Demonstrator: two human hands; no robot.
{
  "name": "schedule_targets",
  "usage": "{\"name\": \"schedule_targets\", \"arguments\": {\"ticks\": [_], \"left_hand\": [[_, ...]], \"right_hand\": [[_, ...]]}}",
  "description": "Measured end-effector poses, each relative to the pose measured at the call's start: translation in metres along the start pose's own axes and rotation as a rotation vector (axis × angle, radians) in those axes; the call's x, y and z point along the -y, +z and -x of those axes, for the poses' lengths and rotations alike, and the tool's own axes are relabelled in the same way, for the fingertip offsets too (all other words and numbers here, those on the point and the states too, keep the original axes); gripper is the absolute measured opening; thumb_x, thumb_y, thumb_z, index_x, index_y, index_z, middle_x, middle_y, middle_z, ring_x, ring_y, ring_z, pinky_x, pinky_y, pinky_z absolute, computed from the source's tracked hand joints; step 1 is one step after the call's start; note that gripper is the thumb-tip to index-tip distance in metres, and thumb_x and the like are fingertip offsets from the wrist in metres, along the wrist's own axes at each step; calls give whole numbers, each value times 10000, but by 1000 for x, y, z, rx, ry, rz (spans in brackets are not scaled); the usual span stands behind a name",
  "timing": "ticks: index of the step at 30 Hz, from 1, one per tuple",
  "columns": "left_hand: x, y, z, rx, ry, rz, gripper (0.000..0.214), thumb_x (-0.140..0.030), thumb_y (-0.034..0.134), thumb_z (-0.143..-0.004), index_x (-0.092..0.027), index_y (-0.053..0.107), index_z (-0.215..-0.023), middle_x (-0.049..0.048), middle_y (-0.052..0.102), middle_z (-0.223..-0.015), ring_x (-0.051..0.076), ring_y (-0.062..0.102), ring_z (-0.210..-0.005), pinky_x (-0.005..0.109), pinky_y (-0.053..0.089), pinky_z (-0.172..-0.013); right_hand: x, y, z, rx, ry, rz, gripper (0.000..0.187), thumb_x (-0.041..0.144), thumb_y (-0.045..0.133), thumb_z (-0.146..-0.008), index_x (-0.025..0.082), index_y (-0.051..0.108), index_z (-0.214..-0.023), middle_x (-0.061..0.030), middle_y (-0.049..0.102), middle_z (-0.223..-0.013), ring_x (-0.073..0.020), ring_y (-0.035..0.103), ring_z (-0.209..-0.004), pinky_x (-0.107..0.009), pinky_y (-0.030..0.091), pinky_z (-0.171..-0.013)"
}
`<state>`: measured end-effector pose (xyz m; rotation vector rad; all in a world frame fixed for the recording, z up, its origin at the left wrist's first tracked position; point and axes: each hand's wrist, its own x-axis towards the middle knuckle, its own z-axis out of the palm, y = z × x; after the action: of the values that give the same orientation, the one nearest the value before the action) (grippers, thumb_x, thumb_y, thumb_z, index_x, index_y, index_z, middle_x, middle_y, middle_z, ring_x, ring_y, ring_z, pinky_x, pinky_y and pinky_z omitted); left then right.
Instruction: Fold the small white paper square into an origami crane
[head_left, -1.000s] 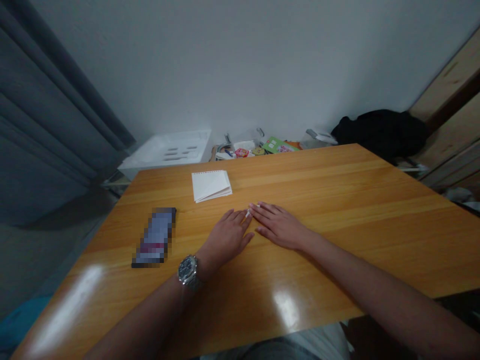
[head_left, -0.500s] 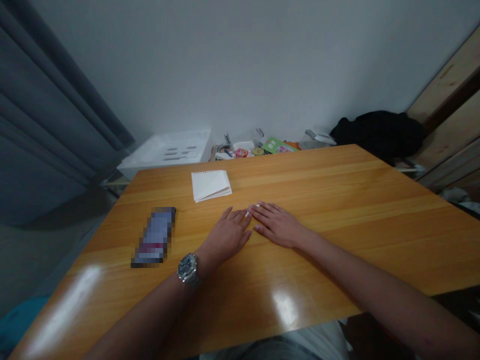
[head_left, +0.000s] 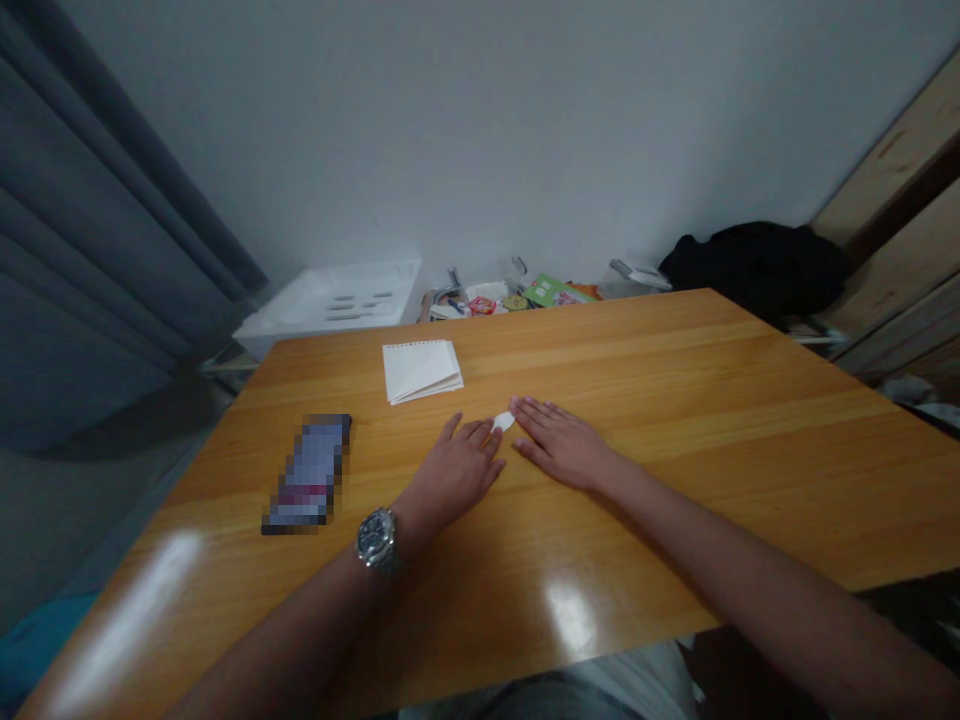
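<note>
A small piece of white paper (head_left: pixel 503 422) lies on the wooden table (head_left: pixel 675 400) between my two hands, partly covered by fingers. My left hand (head_left: pixel 457 465), with a metal watch (head_left: pixel 376 538) on its wrist, rests flat with fingers stretched out, its fingertips on the paper's left end. My right hand (head_left: pixel 559 445) lies flat as well, fingers extended, the tips at the paper's right end. How much of the paper is under the fingers is hidden.
A stack of white notebook sheets (head_left: pixel 422 371) lies beyond my left hand. To the left is a pixelated phone (head_left: pixel 309 475). Behind the table stand a white tray-like box (head_left: pixel 337 300), a green packet (head_left: pixel 555 291) among small items, and a black cloth heap (head_left: pixel 757 265).
My right hand has slid slightly to the right, uncovering more of the white paper. The left hand has stayed almost where it was.
</note>
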<state>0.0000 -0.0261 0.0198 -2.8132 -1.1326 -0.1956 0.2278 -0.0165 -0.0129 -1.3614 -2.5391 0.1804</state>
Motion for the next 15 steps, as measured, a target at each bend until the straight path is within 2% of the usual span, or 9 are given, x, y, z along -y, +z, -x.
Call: {"name": "schedule_targets", "arguments": {"ticks": [5, 8, 11, 15], "left_hand": [[4, 2, -1, -23, 1, 48, 401, -349, 485, -997, -139, 555, -1331, 151, 587, -1378, 269, 544, -1256, 493, 291, -1165], [8, 3, -5, -67, -7, 99, 323, -340, 480, -1002, -168, 605, -1245, 121, 634, -1295, 257, 578, -1175, 467, 357, -1117], [9, 5, -10, -104, -18, 129, 239, -328, 498, -995, -185, 644, -1119, 106, 662, -1200, 252, 595, -1087, 437, 437, -1023], [9, 8, -13, -133, -16, 162, 207, -300, 501, -998, -192, 646, -1100, 93, 665, -1194, 247, 590, -1091, 422, 460, -998]], "right_hand": [[-4, -2, 0, -24, -9, -3, 644, 522, 328, -1027, 158, 323, -1558, -119, 333, -1597, -270, 295, -1488, -495, 296, -1203], [-3, -3, -1, -28, -4, 1, 632, 508, 337, -1027, 144, 359, -1543, -120, 355, -1587, -277, 302, -1485, -491, 299, -1203], [-3, -6, -3, -49, -12, -11, 613, 508, 353, -1024, 130, 443, -1498, -143, 422, -1549, -282, 365, -1455, -479, 320, -1194], [-4, -11, -3, -85, -37, -28, 571, 504, 389, -1016, 127, 553, -1413, -174, 519, -1473, -306, 478, -1374, -491, 390, -1142]]}}
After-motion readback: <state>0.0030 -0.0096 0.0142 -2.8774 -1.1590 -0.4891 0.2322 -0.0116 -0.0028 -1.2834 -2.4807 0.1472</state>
